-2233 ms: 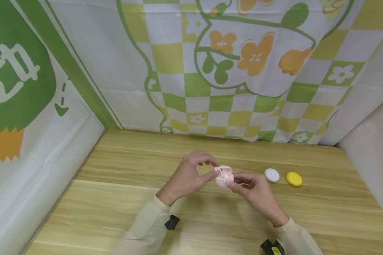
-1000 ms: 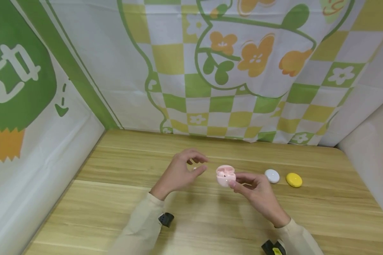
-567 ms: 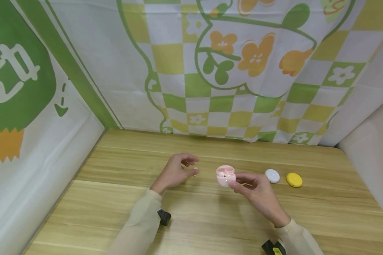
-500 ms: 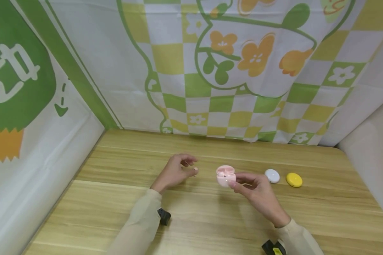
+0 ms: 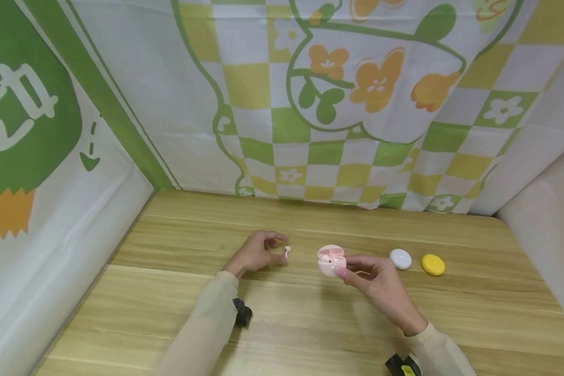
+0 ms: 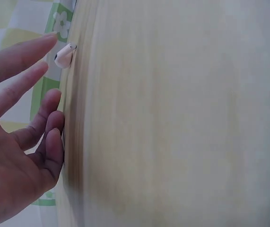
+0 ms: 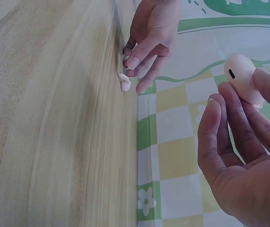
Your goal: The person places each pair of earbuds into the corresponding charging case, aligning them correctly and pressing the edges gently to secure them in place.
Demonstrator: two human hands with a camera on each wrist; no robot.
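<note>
A small pale earbud (image 5: pixel 287 251) with a dark spot lies on the wooden table, just off the fingertips of my left hand (image 5: pixel 257 253). In the left wrist view the earbud (image 6: pixel 65 56) sits apart from the spread thumb and fingers, which hold nothing. My right hand (image 5: pixel 383 287) pinches a pink earbud case (image 5: pixel 331 267) between thumb and fingers, above the table. Its lid stands up, and a pale earbud with a dark spot shows inside. From the right wrist view, the case (image 7: pixel 242 78) shows a dark port slot on its shell.
A white round case (image 5: pixel 400 259) and a yellow round case (image 5: pixel 433 265) lie right of my right hand. A checked, flowered cloth (image 5: pixel 319 151) hangs along the table's (image 5: pixel 183 292) back edge. White and green cloth (image 5: pixel 89 219) stands at the left.
My left hand has drawn away leftward from the pink case with an earbud, lowered to the table and let the earbud go there. My right hand still holds the case in nearly the same place.
</note>
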